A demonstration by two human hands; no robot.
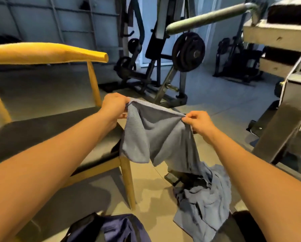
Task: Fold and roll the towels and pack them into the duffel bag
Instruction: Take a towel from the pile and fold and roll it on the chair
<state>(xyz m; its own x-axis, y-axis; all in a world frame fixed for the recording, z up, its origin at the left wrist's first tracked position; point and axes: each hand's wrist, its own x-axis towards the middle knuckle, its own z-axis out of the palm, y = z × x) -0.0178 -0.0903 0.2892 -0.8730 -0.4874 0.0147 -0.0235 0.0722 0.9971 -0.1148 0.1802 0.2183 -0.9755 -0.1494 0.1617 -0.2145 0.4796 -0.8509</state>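
A grey-blue towel (156,133) hangs in the air in front of me, stretched between both hands. My left hand (114,106) grips its upper left corner. My right hand (198,122) pinches the upper right corner. The towel's lower part droops toward the floor. Below it lies a crumpled heap of more grey-blue towels (203,201) on the floor at the lower right. A dark blue duffel bag (111,227) with black straps sits at the bottom edge, partly cut off.
A wooden chair (55,130) with a dark seat stands at my left, its front leg close to the towel. A weight bench (275,130) is at the right. Gym machines with weight plates (188,51) fill the back.
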